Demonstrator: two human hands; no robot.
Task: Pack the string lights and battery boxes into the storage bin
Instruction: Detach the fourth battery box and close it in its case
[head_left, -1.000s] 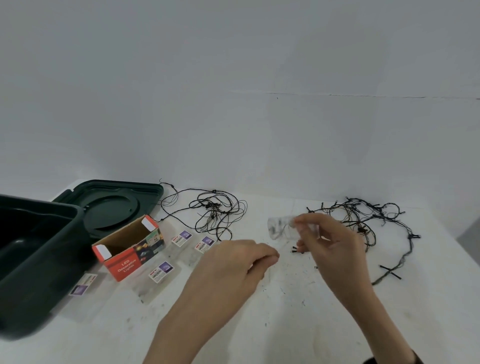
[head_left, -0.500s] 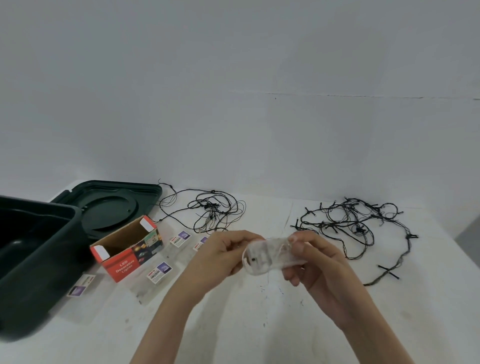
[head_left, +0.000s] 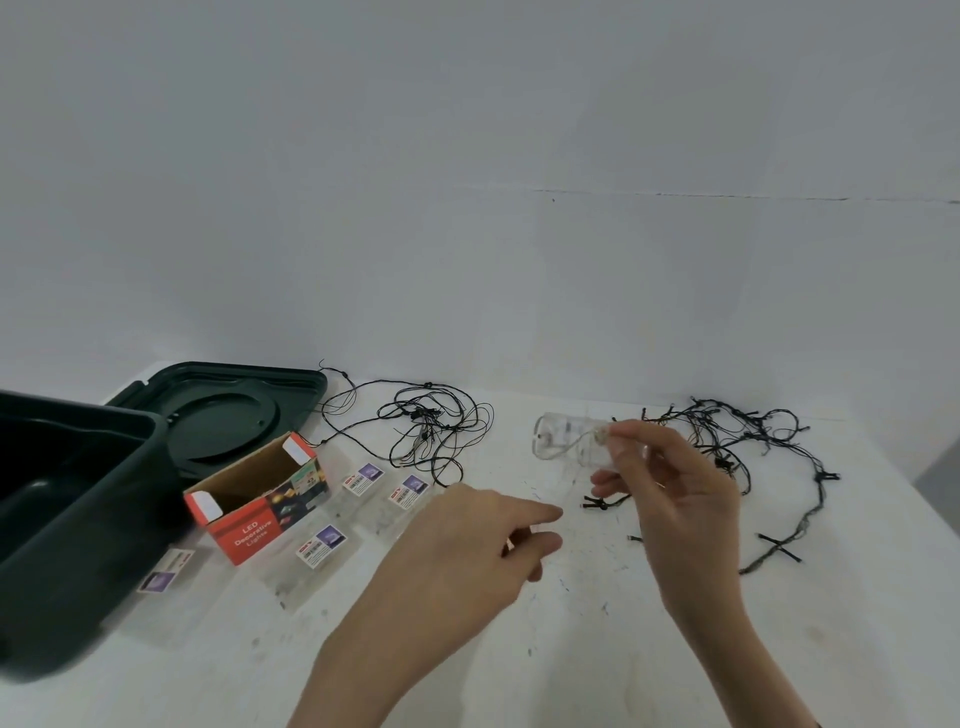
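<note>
Your left hand (head_left: 467, 545) has come off the clear battery box (head_left: 563, 441); whether it holds anything is unclear. Your right hand (head_left: 670, 483) alone pinches the box above the desk (head_left: 571, 649), still unpacked.

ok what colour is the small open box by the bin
The box is red-orange with white flaps; head view.
</note>
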